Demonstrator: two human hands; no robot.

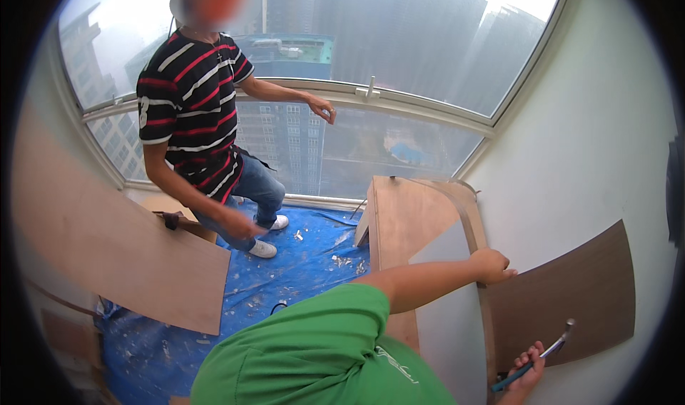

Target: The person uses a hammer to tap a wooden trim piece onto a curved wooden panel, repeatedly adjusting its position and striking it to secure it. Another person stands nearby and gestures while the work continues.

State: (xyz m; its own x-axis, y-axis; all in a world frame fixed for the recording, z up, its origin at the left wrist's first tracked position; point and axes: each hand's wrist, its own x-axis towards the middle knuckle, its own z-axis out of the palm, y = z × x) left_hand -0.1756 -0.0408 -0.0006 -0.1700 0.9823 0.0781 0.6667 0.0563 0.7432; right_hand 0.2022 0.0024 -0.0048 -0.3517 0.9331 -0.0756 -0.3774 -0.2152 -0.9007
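"What is the right hand (526,368) doing?"

"It is closing its fingers around a slim tool with a teal handle and a silvery metal head (551,349). The head is pointing up and away, in front of a dark brown, smooth rectangular panel (571,291)."

"And where is that panel sitting?"

"It is standing beside the white wall (549,177), on the far right; I cannot tell whether it is touching."

"The left hand (492,266)?"

"It is reaching across to the right with its fingers curling, near the panel's left edge and over a narrow, curved wooden strip (472,227). I cannot tell whether it is gripping anything."

"What is lying next to that strip?"

"A pale grey flat sheet (449,312) is lying on the light brown wooden counter (407,209), under the left forearm."

"Is anyone else there?"

"Yes, a co-worker in a black, red and white striped shirt (193,113) is standing on a crinkled blue plastic sheet (264,291), stretching one arm out before the wide window (399,41)."
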